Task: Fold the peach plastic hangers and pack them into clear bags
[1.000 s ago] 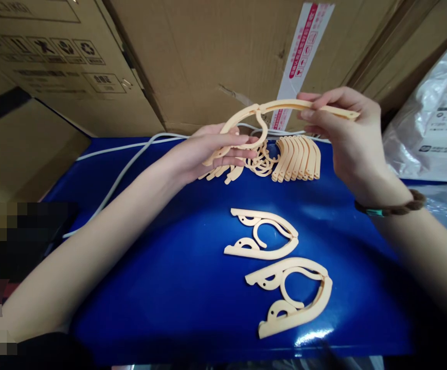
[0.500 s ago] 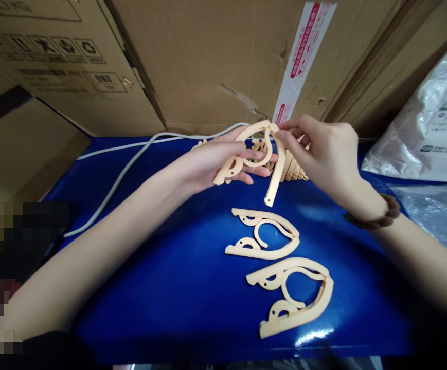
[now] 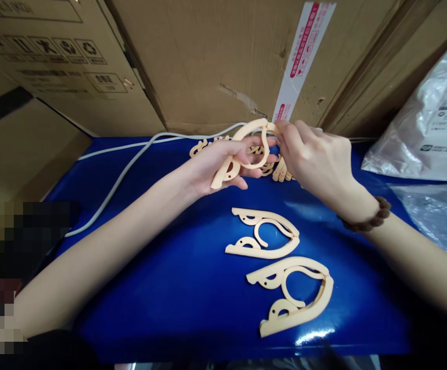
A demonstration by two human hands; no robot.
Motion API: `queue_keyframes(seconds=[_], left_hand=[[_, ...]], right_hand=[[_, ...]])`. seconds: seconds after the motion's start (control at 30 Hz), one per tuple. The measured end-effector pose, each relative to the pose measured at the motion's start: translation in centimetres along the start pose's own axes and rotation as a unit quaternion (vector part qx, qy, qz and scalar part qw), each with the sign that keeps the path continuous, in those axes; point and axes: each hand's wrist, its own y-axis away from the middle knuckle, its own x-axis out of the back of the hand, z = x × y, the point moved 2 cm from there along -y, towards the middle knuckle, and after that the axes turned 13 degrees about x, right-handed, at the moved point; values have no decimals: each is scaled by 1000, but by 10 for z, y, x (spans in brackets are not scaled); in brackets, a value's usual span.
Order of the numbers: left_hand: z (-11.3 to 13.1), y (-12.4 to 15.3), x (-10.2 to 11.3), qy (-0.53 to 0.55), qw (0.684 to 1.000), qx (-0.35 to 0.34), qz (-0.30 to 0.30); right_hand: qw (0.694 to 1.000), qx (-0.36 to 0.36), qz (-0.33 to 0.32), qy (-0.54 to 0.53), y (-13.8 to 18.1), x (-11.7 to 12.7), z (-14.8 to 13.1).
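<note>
Above the far part of the blue table, my left hand (image 3: 221,162) is closed on one arm of a cream folding hanger (image 3: 251,126), with the thumb over it and the other fingers behind. Its curved hook hangs between my hands. My right hand (image 3: 316,151) pinches the hanger just right of its hinge and hides the other arm. Two folded hangers lie on the table, a smaller-looking one (image 3: 264,254) nearer my hands and another (image 3: 318,310) closer to me. Beyond my hands are several cream hanger parts (image 3: 281,169), partly covered by my fingers.
Tall cardboard boxes (image 3: 208,61) stand along the back of the blue table (image 3: 161,267). A white cable (image 3: 119,185) runs across the left side. At the right sits a white plastic parcel (image 3: 431,118), with clear plastic wrap (image 3: 431,210) below it.
My right hand has turned and closed further around the hanger's right arm, which hung down in view before and is now hidden. My left hand has barely moved.
</note>
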Motion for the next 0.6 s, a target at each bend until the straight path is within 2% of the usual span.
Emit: queue_keyframes(seconds=[0.2, 0.33, 0.43, 0.5, 0.6], left_hand=[[4, 6, -4, 14, 999, -12, -28], [4, 9, -9, -9, 999, -17, -29], [0, 6, -10, -59, 998, -16, -8], [-2, 4, -10, -105, 994, -17, 13], [0, 4, -7, -208, 972, -52, 91]], right_hand=[[1000, -11, -15, 15, 0, -3, 2], [997, -8, -73, -3, -3, -2, 4], [992, 1, -118, -41, -6, -2, 5], [990, -9, -122, -76, -8, -3, 9], [974, -31, -112, -192, -10, -6, 23]])
